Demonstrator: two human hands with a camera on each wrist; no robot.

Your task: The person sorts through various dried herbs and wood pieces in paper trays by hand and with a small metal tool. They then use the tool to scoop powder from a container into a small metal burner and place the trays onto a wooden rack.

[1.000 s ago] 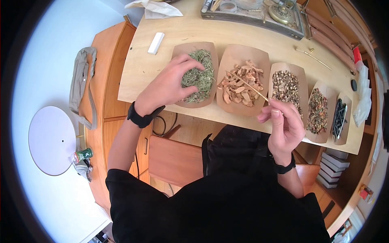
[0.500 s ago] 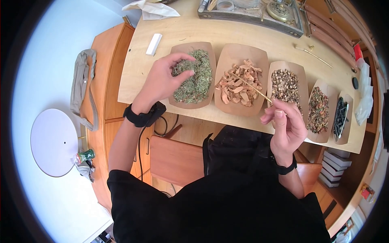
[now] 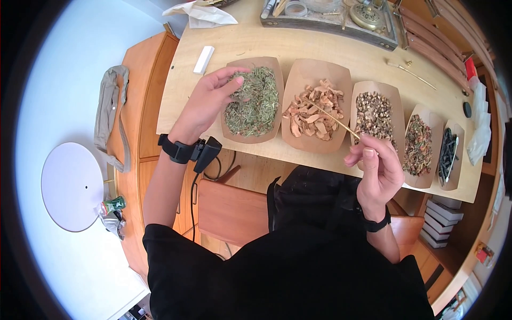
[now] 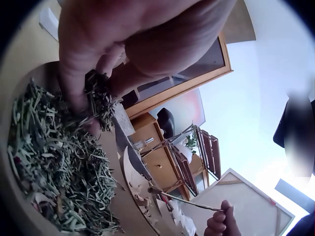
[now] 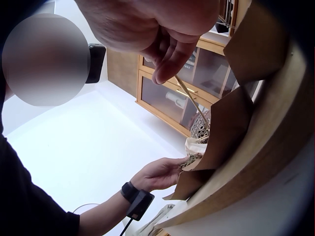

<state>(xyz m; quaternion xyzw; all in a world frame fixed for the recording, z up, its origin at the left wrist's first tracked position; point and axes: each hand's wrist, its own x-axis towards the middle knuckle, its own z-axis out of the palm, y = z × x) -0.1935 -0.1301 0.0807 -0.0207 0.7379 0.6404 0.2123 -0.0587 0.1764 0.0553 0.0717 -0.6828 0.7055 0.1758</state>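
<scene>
At the left paper tray point(image 3: 275, 133), full of dried green herb point(image 3: 258, 109), the left hand point(image 3: 205, 101) pinches a tuft of that herb between thumb and fingers; the left wrist view shows the tuft point(image 4: 101, 98) just over the pile. The right hand point(image 3: 380, 168) pinches a thin brass-coloured stick point(image 3: 333, 117) by its near end. Its far end points over the tan dried slices point(image 3: 314, 114) in the second tray point(image 3: 298, 69); contact with them cannot be told. In the right wrist view the stick point(image 5: 193, 94) slants away from the fingertips.
Further right stand trays of brown pieces point(image 3: 374, 109), mixed reddish-green bits point(image 3: 417, 144) and dark strips point(image 3: 447, 154). A white block point(image 3: 204, 60) lies at the table's left. Behind are a wooden tray point(image 3: 330, 24) with a brass container point(image 3: 367, 16) and another thin stick point(image 3: 413, 74).
The left hand has drawn back leftward from the middle of the herb, its fingers closing on a tuft and its wrist turning. The right hand and stick have barely moved.
</scene>
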